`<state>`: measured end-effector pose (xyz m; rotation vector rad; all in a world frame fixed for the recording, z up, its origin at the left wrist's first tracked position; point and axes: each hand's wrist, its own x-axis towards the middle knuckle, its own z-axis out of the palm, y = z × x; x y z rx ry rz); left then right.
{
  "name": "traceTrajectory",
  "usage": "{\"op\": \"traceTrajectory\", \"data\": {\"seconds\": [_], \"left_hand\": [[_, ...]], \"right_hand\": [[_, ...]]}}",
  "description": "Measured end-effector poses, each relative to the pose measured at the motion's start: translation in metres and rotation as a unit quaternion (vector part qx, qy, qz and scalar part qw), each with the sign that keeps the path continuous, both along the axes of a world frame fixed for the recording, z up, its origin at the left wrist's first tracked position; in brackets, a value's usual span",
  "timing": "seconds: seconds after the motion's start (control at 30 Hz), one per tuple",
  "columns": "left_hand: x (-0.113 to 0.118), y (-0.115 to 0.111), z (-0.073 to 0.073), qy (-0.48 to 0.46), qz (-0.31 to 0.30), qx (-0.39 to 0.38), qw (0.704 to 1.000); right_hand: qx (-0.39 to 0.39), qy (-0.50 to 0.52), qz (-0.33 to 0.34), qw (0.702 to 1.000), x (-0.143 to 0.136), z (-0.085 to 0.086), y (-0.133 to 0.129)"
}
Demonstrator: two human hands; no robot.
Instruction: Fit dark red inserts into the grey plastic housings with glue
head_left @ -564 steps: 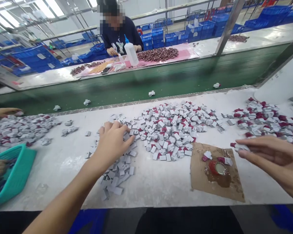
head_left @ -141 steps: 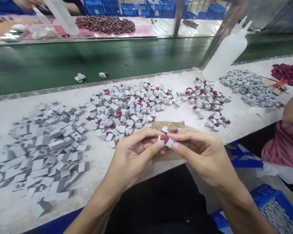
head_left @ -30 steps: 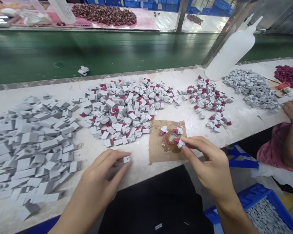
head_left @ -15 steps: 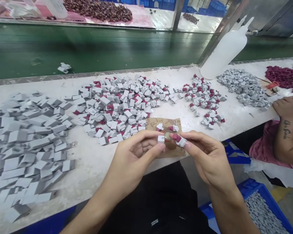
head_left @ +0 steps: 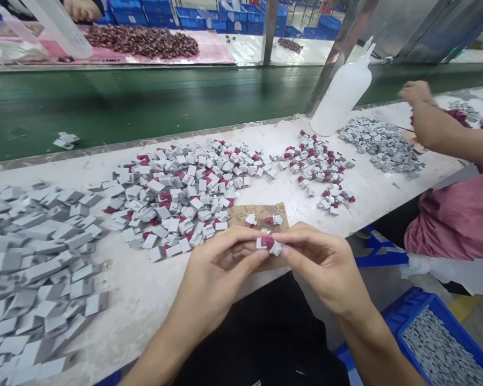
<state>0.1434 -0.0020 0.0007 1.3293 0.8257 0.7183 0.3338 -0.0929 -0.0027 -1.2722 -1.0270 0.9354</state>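
Observation:
My left hand pinches a small light-grey plastic block between thumb and forefinger. Opposite it, my right hand grips a maroon-and-grey plastic piece by its grey end. The maroon part meets the grey block, and how far they fit together is hard to make out. Both hands are over a brown cardboard piece at the table's front edge. On that cardboard lie a small whitish piece and another maroon-and-grey piece.
Grey blocks cover the table's left. A mixed grey-and-maroon heap lies ahead, a smaller one to its right. A white squeeze bottle stands before the green belt. A co-worker's arm reaches in at right, above a blue crate.
The grey block and the maroon-and-grey piece, apart before, now touch as my hands have come together. The co-worker's arm has stretched toward the back of the table. The view has shifted.

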Motion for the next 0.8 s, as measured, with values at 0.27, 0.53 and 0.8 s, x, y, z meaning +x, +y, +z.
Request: {"op": "traceTrajectory", "data": {"seconds": [0.27,0.53,0.8], "left_hand": [[-0.013,0.022,0.033,0.081,-0.031,0.161,0.983],[-0.005,0.182,0.065,0.371,0.126,0.271,0.879],[0.015,0.318,0.032,0.456,0.182,0.174,0.854]], "right_hand": [[0.013,0.033,0.074,0.997,0.006,0.02,0.025],[-0.079,-0.481,-0.187,0.853,0.088,-0.019,0.075],[-0.05,-0.56,-0.164,0.811,0.106,-0.049,0.089]]}}
